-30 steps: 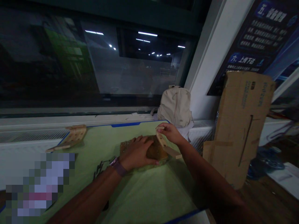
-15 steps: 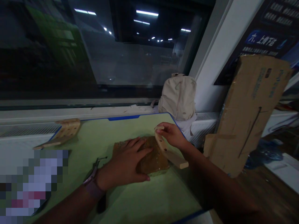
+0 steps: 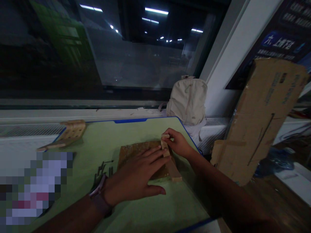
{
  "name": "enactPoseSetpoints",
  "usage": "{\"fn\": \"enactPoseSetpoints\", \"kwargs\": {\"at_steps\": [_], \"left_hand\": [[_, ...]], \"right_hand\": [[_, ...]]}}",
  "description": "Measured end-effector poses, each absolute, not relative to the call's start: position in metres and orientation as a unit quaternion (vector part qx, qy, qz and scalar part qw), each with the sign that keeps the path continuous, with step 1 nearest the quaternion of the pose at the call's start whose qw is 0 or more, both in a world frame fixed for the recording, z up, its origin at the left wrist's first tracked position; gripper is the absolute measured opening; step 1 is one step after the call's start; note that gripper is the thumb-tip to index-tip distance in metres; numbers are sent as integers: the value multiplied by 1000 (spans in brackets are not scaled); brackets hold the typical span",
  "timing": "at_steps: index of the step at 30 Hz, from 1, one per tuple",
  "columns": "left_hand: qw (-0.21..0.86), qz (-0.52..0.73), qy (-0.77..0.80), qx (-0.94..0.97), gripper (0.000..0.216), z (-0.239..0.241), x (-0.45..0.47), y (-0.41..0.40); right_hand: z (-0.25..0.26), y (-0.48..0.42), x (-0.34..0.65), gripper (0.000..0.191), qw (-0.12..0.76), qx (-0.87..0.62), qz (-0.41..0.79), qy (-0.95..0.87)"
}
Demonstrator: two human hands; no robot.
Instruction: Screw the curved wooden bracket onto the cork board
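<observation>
My right hand [image 3: 178, 143] pinches the far end of a pale wooden piece [image 3: 174, 171] with a bend at its top. The piece lies along the right side of a flat brown block [image 3: 130, 152] that looks wrapped in tape. Stretched across that block is my left hand [image 3: 136, 173], palm down with fingers apart, its fingertips reaching the wooden piece. The hand hides much of the block. Left of my wrist, several dark slim metal parts [image 3: 103, 168], perhaps bolts or hex keys, lie on the green tabletop [image 3: 145, 207].
At the table's far left corner stands a wooden assembly [image 3: 74, 131] with holes. A beige backpack [image 3: 188, 100] leans by the window beyond the table. To the right is a tall cardboard sheet [image 3: 257, 123]. A pixelated patch [image 3: 41, 187] covers something at left.
The wooden piece has swung its near end leftward, now lying more upright in view against the block. My left hand has slid right, its fingertips now at the piece. More metal parts show.
</observation>
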State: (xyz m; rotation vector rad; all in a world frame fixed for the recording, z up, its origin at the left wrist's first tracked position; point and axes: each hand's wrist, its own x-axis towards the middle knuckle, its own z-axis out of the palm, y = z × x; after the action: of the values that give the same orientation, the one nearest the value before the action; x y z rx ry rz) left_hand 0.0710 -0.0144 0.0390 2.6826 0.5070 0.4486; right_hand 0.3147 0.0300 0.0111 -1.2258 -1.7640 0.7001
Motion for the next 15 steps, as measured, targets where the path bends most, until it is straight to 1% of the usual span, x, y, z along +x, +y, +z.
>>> {"fn": "enactPoseSetpoints", "kwargs": {"at_steps": [4,12,14,15], "left_hand": [[178,129,178,959,79,40,76,-16],[148,135,187,962,68,35,83,-21],[137,138,192,962,65,33,84,-22],[132,139,193,962,66,32,85,-22]], "right_hand": [[16,27,317,12,410,-494,261,-721],[22,28,323,10,363,-499,236,-750],[25,27,333,7,345,-485,240,-767],[27,26,341,20,332,-474,242,-779]]}}
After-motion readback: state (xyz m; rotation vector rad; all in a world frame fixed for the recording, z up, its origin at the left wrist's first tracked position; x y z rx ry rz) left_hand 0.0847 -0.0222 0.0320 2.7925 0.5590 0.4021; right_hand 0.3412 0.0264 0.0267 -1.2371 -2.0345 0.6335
